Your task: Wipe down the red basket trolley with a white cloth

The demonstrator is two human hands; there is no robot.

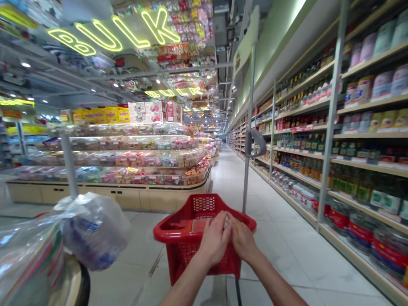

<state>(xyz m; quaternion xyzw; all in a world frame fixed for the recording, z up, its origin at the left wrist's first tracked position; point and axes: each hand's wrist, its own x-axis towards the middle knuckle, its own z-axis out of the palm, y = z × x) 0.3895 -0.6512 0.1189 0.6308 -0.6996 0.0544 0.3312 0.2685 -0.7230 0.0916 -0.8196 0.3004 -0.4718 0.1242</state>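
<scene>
My left hand and my right hand meet over a red shopping basket. The fingers of both are curled and drawn together, with the fingertips touching or nearly so. A small pale spot shows between them, too little to name, and the palms are turned away from me. Beneath and ahead of the hands the basket has a thick rim and perforated walls. Inside it, partly covered by my left hand, lies a flat reddish item whose kind I cannot make out.
At left, a roll of plastic bags hangs on a post beside a rounded counter edge. Tiered bulk bins stand beyond. Bottle shelves line the right, a metal pole rises ahead, and a tiled aisle runs between.
</scene>
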